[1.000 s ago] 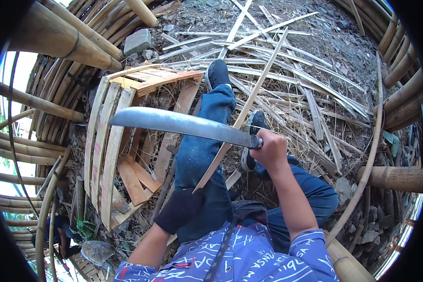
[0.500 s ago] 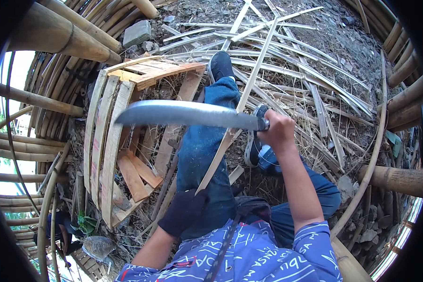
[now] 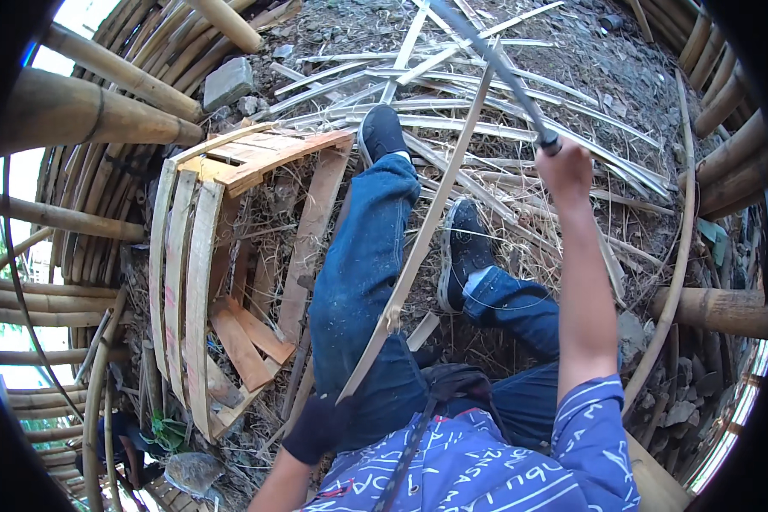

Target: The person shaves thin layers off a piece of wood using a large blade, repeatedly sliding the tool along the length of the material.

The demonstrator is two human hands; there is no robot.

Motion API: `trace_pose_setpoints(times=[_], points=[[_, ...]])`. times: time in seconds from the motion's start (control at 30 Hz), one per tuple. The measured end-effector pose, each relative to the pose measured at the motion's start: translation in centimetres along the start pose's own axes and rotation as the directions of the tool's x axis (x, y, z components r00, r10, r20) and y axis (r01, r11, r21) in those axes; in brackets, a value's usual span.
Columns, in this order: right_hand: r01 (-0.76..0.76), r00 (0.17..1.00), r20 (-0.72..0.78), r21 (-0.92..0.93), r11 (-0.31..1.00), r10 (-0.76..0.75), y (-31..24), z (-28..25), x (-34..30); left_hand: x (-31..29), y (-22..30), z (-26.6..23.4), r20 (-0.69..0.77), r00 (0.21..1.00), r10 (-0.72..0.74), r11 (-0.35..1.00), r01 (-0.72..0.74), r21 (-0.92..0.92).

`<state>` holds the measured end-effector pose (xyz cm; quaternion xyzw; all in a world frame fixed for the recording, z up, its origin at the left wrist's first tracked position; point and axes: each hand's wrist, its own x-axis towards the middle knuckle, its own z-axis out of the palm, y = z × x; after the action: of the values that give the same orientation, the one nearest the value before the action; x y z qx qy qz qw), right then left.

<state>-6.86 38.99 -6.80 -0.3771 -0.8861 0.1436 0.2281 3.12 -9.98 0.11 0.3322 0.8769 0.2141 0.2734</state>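
My right hand (image 3: pixel 565 173) is raised and gripped around the handle of a long-bladed machete (image 3: pixel 495 66), whose blade points up and away toward the top of the view. My left hand (image 3: pixel 314 427), in a dark glove, holds the near end of a long thin bamboo strip (image 3: pixel 427 239). The strip runs diagonally up across my blue-jeaned left leg (image 3: pixel 363 273) toward the pile of split strips. My two dark shoes rest on the ground among the strips.
A wooden pallet (image 3: pixel 198 256) with broken slats lies to the left. Thick bamboo poles (image 3: pixel 85 111) are stacked at left and at right (image 3: pixel 717 307). Many pale split bamboo strips (image 3: pixel 503 128) cover the dirt ahead. A grey stone block (image 3: pixel 228 83) sits top left.
My right hand has swung the machete up from level across my lap to raised high, blade pointing away. My left hand keeps its hold on the strip.
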Motion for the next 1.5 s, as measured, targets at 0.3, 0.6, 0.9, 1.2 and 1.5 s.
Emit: trace_pose_setpoints(times=[0.3,0.6,0.9,1.2,1.5], points=[[0.008,0.999,0.031,0.080,0.997,-0.011,3.0,-1.9,-3.1,-1.9,-2.5,2.1,0.098,0.992,-0.073,0.997,0.069,0.045],[-0.348,0.937,0.245,0.721,0.599,0.250,-3.6,-2.3,-19.3,-0.6,-1.0,2.1,-0.052,0.998,-0.026,1.000,0.026,0.002],[-0.708,0.652,0.699,0.700,-0.094,0.294,-4.4,-3.3,-21.4,-0.5,0.2,1.2,-0.087,0.976,-0.201,0.954,0.175,-0.245],[-0.144,0.957,0.275,0.717,0.682,-0.087,-5.6,-7.4,-23.5,-0.3,-1.2,2.3,-0.124,0.989,0.086,0.990,-0.071,0.123],[0.336,0.850,0.199,0.510,0.792,-0.489,-8.1,-7.1,-22.6,-0.4,-1.0,2.7,-0.096,0.994,0.057,0.989,-0.044,0.140]])
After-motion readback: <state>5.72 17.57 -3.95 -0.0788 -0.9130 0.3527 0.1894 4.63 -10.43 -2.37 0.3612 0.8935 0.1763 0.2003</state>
